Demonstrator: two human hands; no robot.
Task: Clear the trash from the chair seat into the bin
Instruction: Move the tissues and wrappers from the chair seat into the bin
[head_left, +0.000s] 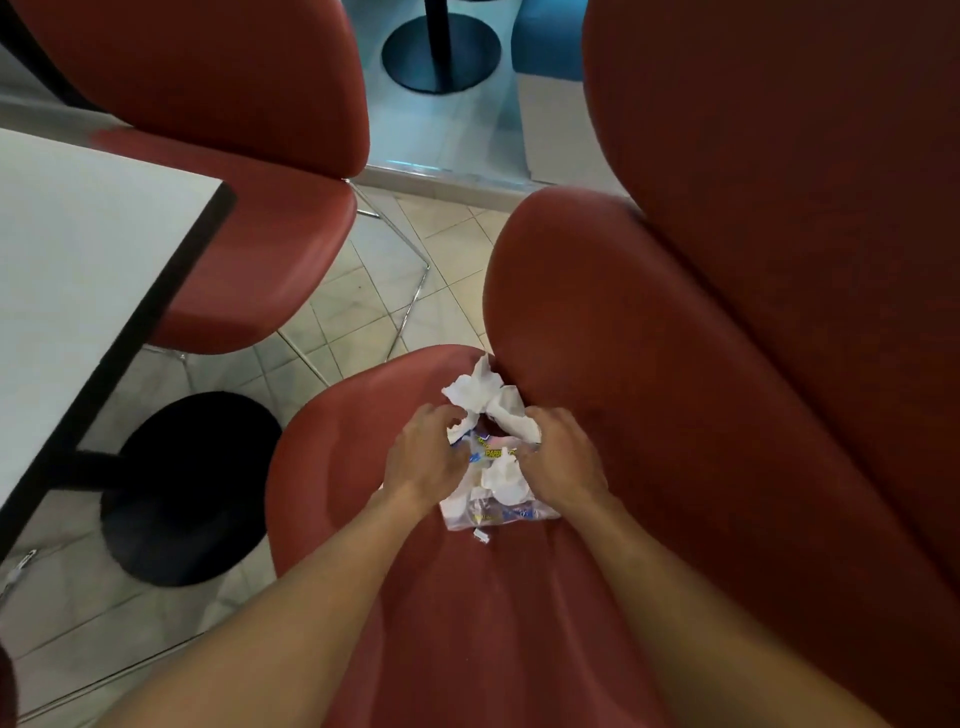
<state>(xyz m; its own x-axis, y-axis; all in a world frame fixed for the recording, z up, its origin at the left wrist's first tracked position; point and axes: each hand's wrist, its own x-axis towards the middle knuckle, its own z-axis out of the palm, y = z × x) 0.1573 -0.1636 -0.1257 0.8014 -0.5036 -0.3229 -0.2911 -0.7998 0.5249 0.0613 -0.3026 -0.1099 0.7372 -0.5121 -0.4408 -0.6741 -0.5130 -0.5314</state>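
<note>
Currently, left hand (426, 457) and right hand (563, 457) both grip crumpled white tissue with clear printed plastic wrapper (491, 457) on red padded chair seat (467, 613). Light, soft, crushable; wrapper likely slippery. Bunch everything from beneath.

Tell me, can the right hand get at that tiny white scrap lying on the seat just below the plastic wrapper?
Probably yes: the small white scrap lies uncovered on the chair seat, close below the right hand.

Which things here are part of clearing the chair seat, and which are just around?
Part of the job: crumpled tissues, plastic wrapper, small scrap, chair seat, left hand, right hand.
Just around: table, other chair, table base.
</note>
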